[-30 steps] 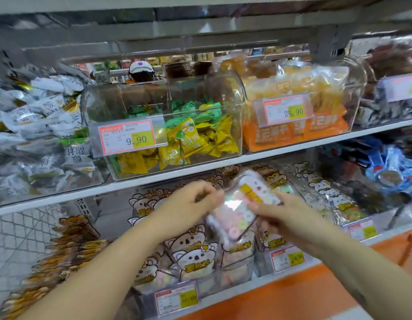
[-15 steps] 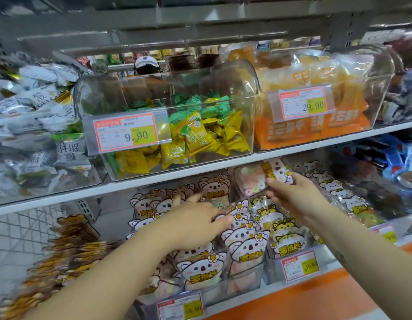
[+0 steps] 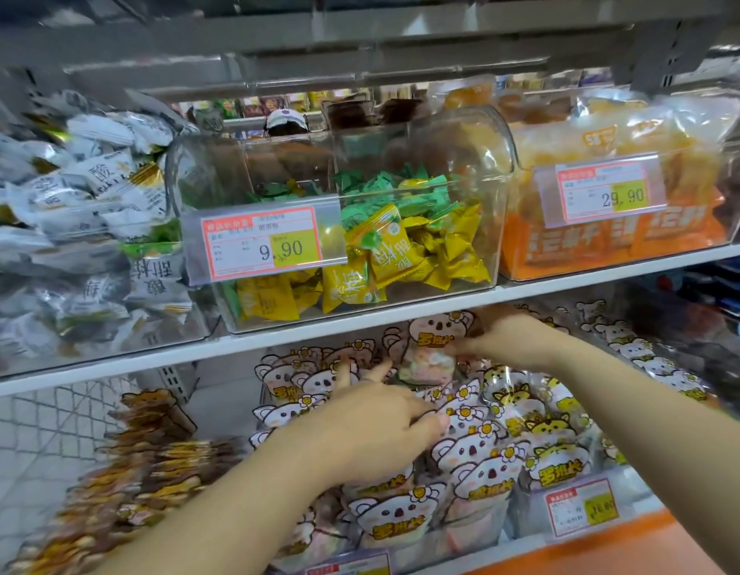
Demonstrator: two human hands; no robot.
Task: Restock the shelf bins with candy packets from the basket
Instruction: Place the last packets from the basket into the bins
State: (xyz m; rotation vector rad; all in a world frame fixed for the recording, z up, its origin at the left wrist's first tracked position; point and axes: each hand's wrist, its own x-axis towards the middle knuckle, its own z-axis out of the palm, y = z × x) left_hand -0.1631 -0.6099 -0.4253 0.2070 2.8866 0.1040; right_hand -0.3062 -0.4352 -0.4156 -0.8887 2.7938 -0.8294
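Observation:
A candy packet with a cartoon koala top stands at the back of the lower shelf bin. My right hand reaches under the upper shelf and pinches this packet at its right side. My left hand rests on the row of koala packets in front, fingers spread and pressing them toward me. The basket is out of view.
Above, a clear bin of yellow and green candies bears a 9.90 tag. An orange-packet bin tagged 29.90 stands to its right, silver packets to its left. Brown packets lie at lower left beside wire mesh.
The packet went from held in front of the shelf by both hands to the back of the lower bin. My left hand let go and moved onto the front packets.

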